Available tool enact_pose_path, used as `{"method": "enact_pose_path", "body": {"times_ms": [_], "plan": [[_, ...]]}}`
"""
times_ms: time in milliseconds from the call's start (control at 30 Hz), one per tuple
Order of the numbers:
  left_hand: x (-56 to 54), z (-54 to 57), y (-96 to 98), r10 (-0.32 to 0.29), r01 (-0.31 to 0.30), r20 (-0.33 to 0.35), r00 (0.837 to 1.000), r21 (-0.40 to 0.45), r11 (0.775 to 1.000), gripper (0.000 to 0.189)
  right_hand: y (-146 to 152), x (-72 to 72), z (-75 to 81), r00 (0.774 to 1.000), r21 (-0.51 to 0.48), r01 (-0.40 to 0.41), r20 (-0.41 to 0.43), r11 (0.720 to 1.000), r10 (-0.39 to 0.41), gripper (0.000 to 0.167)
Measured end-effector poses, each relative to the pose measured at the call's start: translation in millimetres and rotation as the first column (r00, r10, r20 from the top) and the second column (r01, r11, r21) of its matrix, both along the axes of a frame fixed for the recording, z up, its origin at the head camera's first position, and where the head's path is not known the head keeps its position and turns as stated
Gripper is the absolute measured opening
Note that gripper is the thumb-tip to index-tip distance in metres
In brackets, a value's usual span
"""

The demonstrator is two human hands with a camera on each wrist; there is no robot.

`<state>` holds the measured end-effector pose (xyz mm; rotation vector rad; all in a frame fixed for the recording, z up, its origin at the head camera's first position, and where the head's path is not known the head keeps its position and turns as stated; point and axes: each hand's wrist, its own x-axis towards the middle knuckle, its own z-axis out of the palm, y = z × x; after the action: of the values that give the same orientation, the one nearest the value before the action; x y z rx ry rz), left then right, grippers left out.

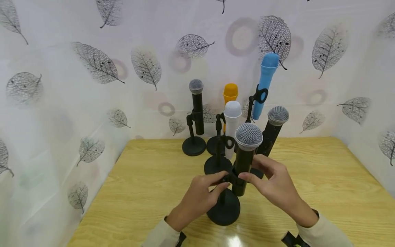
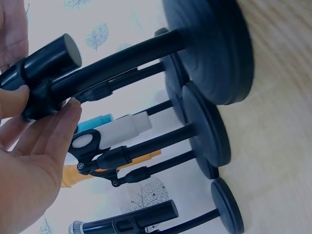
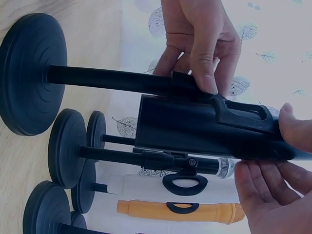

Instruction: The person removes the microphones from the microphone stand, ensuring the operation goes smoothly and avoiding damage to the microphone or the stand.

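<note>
Holding front black microphone (image 1: pixel 243 160) in right grip (image 1: pixel 275 183), with long axis near upright; pinching top of its stand (image 3: pixel 109 79) in left grip (image 1: pixel 203 192), just left of it.

A pale white wall covering (image 1: pixel 197 20) goes behind the yellow-brown desk (image 1: pixel 145 181) and along its left and right sides. It has big dark-grey lacy leaves (image 1: pixel 98 65) and soft, faded pinkish-grey rings (image 1: pixel 241 36) all over. The desk top has thin wavy wood lines. A bright white shiny spot (image 1: pixel 234 241) glows near the front.
</note>
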<state>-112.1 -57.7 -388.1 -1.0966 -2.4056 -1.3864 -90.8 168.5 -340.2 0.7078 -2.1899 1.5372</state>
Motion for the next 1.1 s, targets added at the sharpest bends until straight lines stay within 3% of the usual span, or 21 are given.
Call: {"method": "enact_pose_path", "body": {"times_ms": [233,533,933,1100], "plan": [[-0.4,-0.3,0.9,0.019,-0.018,-0.039,0.999,0.04,0.999,0.027,0,-1.4,-2.9,1.0,0.005,-0.015,-0.011,1.0,0.015,0.039],[-2.4,-10.8,3.1,0.033,-0.025,-0.216,0.976,0.038,0.999,0.025,-6,-0.6,-4.1,0.997,-0.006,0.043,-0.067,0.999,-0.044,0.038],[-2.8,-8.3,3.9,0.028,-0.022,-0.258,0.966,0.028,0.999,0.021,-7,-1.9,0.9,0.993,0.046,0.088,-0.088,0.995,-0.084,0.035],[-2.6,-6.3,4.6,0.027,-0.023,-0.242,0.97,0.02,1.0,0.02,-7,-2.0,1.9,0.993,0.054,0.096,-0.079,0.994,-0.091,0.034]]}}
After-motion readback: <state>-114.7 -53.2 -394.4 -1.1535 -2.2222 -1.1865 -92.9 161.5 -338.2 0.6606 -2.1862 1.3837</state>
